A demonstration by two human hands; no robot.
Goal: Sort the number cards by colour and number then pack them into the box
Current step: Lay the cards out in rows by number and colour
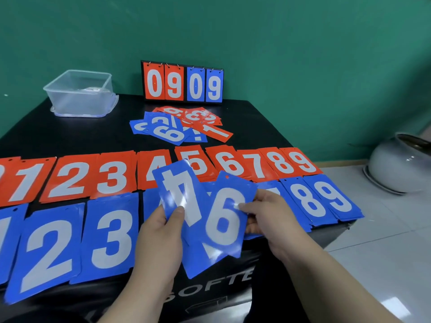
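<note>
Blue 4 card (179, 197): held tilted at frame centre, above the sorted rows; pinched at its lower edge by the fingers (177, 215) of the left hand (161, 238).
Blue 6 card (225, 217): held just right of the 4, overlapping it; gripped at its right edge by the right hand (268, 220), thumb on the face.
Third blue card (200, 259): partly covered by both; its digit cannot be read, and the hand carrying it cannot be told.
Blue row (109, 236): laid across the lower frame on the table (70, 136); 2 and 3 are seen left, 8 and 9 right, the middle places hidden.
Red row (70, 180): laid directly behind, 1 to 9.
Unsorted pile (177, 124): mixed red and blue cards, upper centre.
Box (79, 94): clear plastic, upper left, well apart from the rows.
Step in hand: blue cards are being sorted by number; packing is judged not begun.
Next move: the held cards must be separated and each laid squarely on its matching place, the 4 beside the 3, the 6 further right.
</note>
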